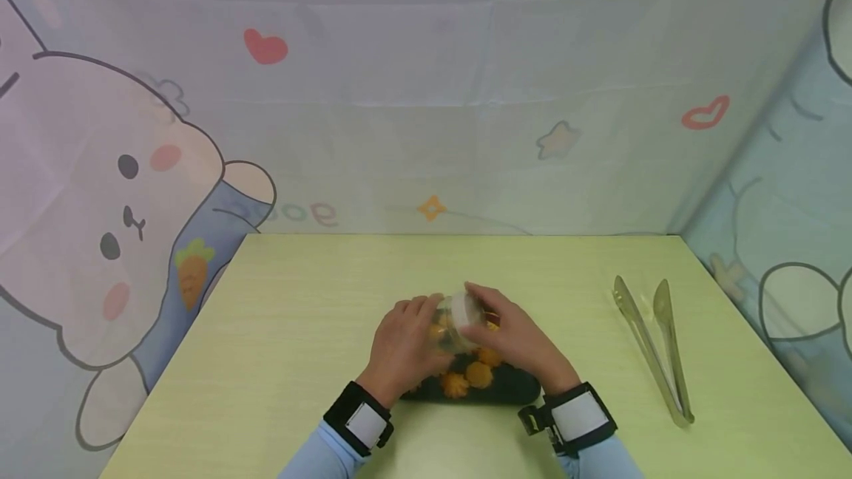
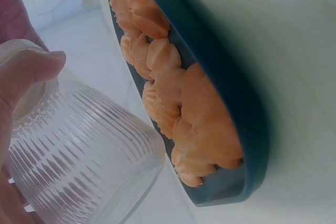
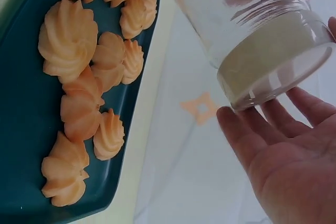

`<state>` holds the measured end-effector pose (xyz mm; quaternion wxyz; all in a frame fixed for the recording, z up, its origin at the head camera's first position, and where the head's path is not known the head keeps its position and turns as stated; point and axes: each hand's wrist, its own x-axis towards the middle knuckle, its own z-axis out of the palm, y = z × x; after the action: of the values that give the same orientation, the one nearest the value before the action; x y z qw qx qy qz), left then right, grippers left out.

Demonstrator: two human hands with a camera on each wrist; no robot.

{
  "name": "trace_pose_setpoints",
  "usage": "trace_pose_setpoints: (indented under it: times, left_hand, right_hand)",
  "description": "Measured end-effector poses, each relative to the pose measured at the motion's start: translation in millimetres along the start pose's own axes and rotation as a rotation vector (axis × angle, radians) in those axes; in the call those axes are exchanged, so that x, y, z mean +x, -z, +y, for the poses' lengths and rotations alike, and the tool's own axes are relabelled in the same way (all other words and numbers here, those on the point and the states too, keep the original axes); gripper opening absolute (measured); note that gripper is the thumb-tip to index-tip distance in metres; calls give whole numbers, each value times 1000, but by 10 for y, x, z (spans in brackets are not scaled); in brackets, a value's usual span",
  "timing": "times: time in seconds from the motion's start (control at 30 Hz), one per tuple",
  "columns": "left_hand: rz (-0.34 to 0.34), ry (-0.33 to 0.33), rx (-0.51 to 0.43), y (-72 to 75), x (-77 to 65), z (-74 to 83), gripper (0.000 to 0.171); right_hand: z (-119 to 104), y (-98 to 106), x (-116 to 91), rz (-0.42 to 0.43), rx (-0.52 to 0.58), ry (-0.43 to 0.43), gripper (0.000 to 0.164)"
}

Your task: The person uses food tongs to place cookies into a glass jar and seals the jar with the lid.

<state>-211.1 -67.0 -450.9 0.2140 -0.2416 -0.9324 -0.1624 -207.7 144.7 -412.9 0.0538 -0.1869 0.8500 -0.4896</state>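
A clear ribbed jar [image 2: 79, 150] with a whitish lid [image 3: 273, 51] is held tilted, lid toward the right, over a dark green tray [image 1: 502, 390]. My left hand [image 1: 407, 346] grips the jar's body, its thumb near one end in the left wrist view. At the lid is my right hand [image 1: 515, 331], fingertips along the rim in the right wrist view, thumb and forefinger on opposite sides of it in the head view. Several golden swirled cookies [image 3: 68, 38] lie on the tray below. See-through glass shows no cookies inside the jar in the left wrist view.
Metal tongs [image 1: 655, 353] lie spread on the pale yellow table [image 1: 299, 301], right of the tray. A printed cloth backdrop [image 1: 413, 94] stands behind the table's far edge and along both sides.
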Motion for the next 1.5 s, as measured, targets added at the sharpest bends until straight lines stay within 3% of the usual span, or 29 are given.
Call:
trace_pose_setpoints:
  times: [0.23,0.33,0.6,0.93,1.2,1.5]
  left_hand:
    - [-7,-7,32,9,8,6,87]
    - [-7,-12,50,10,10,10,86]
    - [-9,-24,74,20,18,12,87]
    - [-19,17,-47,47,8,-10,87]
    - [9,-19,4,25,14,-13,88]
    - [-12,5,-6,37,13,-18,88]
  right_hand:
    - [-88,-41,27,66,-30,-197,76]
    - [-120,-48,27,75,-48,-238,75]
    - [-137,-43,30,58,-72,-192,66]
    - [-82,-31,17,12,-23,-6,70]
    - [-137,-84,35,83,-19,-216,74]
    - [-163,-45,16,86,-35,-201,68]
